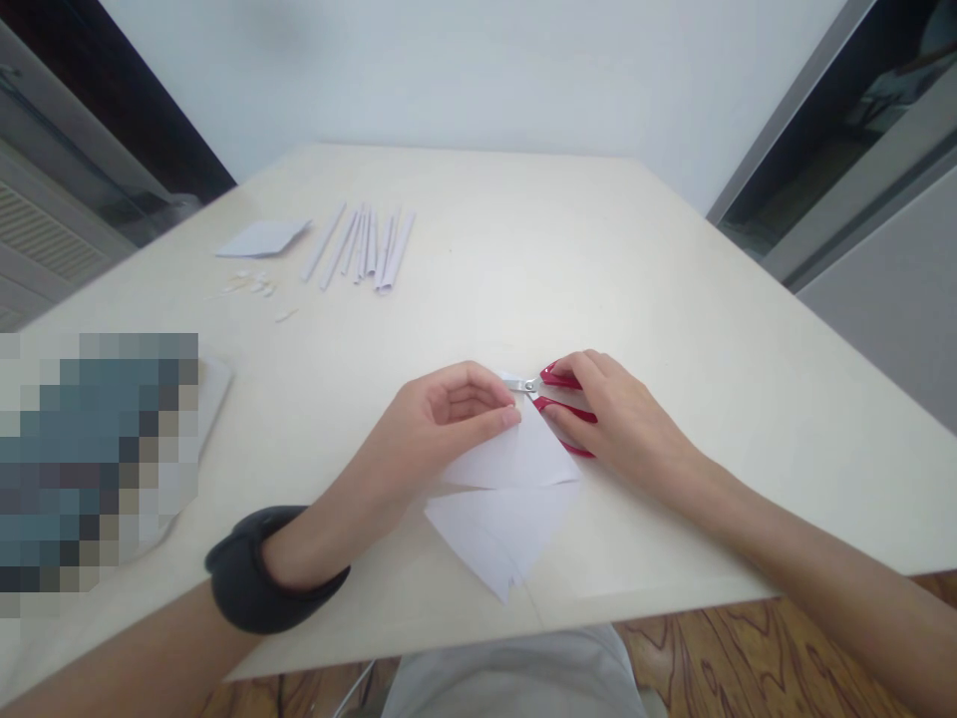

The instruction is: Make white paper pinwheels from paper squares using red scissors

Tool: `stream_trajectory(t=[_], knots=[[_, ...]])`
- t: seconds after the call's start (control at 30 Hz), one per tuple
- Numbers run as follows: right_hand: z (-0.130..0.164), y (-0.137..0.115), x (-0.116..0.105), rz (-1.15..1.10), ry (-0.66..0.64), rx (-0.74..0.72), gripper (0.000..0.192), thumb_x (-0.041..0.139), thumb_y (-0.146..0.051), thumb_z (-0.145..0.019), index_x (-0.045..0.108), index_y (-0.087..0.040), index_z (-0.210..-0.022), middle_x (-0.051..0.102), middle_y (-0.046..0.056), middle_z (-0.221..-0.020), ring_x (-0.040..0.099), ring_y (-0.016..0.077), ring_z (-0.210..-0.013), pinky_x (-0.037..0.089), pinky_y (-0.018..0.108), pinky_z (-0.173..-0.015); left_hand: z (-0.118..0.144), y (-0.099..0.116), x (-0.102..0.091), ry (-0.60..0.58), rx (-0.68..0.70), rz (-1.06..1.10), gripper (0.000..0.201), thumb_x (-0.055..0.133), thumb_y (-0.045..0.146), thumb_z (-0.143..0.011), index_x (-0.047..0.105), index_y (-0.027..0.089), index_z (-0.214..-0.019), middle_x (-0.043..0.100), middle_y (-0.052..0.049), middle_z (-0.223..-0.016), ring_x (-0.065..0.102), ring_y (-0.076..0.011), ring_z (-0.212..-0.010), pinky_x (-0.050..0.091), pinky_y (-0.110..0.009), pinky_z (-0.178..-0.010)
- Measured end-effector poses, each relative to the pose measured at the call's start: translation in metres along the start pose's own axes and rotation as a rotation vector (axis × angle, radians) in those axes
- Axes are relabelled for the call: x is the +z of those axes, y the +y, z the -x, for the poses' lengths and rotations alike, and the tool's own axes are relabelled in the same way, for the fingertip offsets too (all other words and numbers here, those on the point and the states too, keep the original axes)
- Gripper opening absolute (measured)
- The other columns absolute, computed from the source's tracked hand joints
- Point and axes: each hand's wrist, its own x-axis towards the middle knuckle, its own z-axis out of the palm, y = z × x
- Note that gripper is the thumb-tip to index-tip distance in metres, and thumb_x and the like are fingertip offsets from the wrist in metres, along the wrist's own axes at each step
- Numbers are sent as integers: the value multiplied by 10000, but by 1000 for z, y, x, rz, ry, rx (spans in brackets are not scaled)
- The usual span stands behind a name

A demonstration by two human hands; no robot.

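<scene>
Red-handled scissors [557, 379] are in my right hand [624, 409], whose fingers and thumb sit in the handle loops. The blades are slightly apart and reach the top corner of a white sheet of paper [508, 459], close to my left fingertips. My left hand [464, 409] pinches that corner between thumb and fingers, with part of the blades hidden behind it. The paper is creased, with a slit or fold across its middle and a small notch in its bottom tip. Its lower part rests on the table.
The white table [538, 259] bears several rolled paper tubes [366, 244], a folded paper [263, 237] and small paper scraps [254, 283] at the far left. A pixelated object [97, 459] lies at the near left. A wall [478, 80] stands behind the table.
</scene>
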Motion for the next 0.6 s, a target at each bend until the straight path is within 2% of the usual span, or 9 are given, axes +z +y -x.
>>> stream_trajectory(t=[0.17, 0.27, 0.37, 0.47, 0.6], knots=[[-2, 0, 0, 88, 31, -76, 174, 520, -209, -837, 576, -172, -997, 550, 102, -1009, 527, 236, -920, 441, 378, -777, 0, -1, 0, 4, -43, -7, 126, 656, 285, -765, 599, 199, -838, 651, -2, -828, 614, -151, -809, 461, -232, -701], [-1, -7, -4, 7, 99, -113, 130, 497, -170, -850, 559, -180, -964, 540, 90, -1011, 531, 210, -900, 445, 356, -771, -1, -2, -1, -11, -54, -14, 159, 663, 293, -760, 601, 197, -871, 660, -12, -843, 617, -152, -821, 465, -228, -703], [2, -16, -8, -119, 145, -245, 122, 490, -145, -855, 545, -193, -954, 534, 74, -1000, 527, 189, -921, 450, 325, -779, -3, -2, -2, -35, -65, -7, 167, 669, 279, -753, 608, 193, -883, 668, -20, -851, 620, -151, -808, 472, -226, -684], [6, -21, -8, -161, 118, -380, 138, 491, -156, -863, 557, -188, -980, 528, 76, -1002, 519, 178, -935, 455, 309, -773, -5, -4, -3, -52, -71, 4, 162, 677, 260, -742, 618, 193, -876, 673, -23, -852, 630, -152, -795, 483, -232, -689], [7, -20, -2, -59, 94, -412, 155, 464, -191, -890, 572, -176, -1000, 548, 95, -1009, 513, 193, -913, 452, 337, -740, -5, -6, -4, -73, -84, 17, 196, 667, 292, -749, 611, 209, -917, 694, -34, -890, 645, -184, -854, 495, -269, -733]])
